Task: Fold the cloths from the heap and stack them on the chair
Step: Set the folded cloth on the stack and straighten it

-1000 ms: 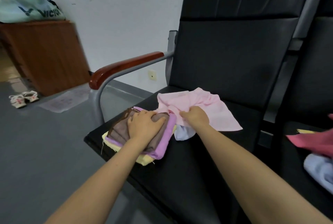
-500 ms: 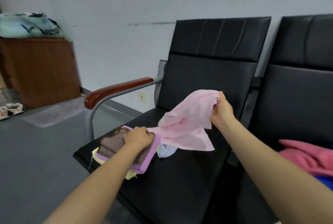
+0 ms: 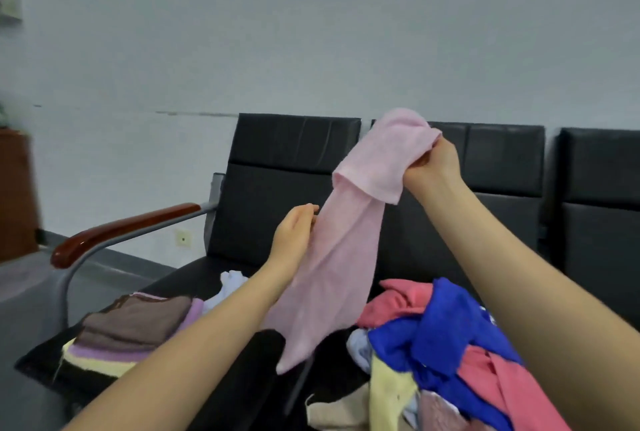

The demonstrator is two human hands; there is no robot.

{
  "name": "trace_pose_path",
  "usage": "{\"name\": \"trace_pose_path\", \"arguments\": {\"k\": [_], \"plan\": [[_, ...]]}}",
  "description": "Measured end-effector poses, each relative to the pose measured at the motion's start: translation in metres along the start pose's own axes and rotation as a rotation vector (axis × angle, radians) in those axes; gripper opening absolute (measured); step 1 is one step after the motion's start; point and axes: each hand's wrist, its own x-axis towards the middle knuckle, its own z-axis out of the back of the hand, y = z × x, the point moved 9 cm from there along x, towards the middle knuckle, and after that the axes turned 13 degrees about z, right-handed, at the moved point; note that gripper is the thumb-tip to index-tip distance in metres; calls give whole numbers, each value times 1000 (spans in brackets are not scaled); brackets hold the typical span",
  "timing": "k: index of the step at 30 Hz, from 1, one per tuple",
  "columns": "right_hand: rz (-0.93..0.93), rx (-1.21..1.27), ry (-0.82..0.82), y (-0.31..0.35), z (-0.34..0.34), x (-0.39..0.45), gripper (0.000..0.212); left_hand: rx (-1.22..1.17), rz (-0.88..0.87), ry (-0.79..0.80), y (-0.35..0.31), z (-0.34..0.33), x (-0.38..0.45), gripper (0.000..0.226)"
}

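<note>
While the pink cloth (image 3: 349, 240) is held bunched at its top in the clenched grip of the right hand (image 3: 433, 167), it hangs limp above the chair (image 3: 294, 167); its left edge is touched by the left hand (image 3: 294, 233), though whether it is pinched cannot be told; the folded stack (image 3: 135, 333) lies below left, the heap (image 3: 450, 344) below right; if no corner is found, a crooked fold may be made, and the stack could be brushed askew.
</note>
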Motion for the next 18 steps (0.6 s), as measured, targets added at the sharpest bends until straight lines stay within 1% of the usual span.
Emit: {"name": "trace_pose_path", "arguments": {"k": [3, 5, 7, 9, 12, 14, 16, 18], "plan": [[86, -46, 48, 63, 10, -13, 22, -113, -2, 66, -15, -55, -31, 24], [134, -102, 38, 95, 32, -22, 25, -154, 16, 116, -13, -89, -48, 29], [165, -216, 19, 122, 71, -28, 30, -154, 75, 191, 3, -129, -64, 32], [167, -350, -31, 138, 125, -35, 29, -152, 166, 273, 32, -163, -75, 32], [86, -506, -147, 145, 224, -50, 30, -58, 311, 375, 89, -206, -91, 29], [32, -611, -272, 147, 299, -64, 30, 28, 366, 379, 133, -223, -101, 24], [50, -796, -429, 159, 370, -79, 22, 138, 346, 399, 173, -233, -112, 23], [43, -1073, -553, 172, 422, -95, 20, 261, 258, 424, 203, -235, -119, 21]]}}
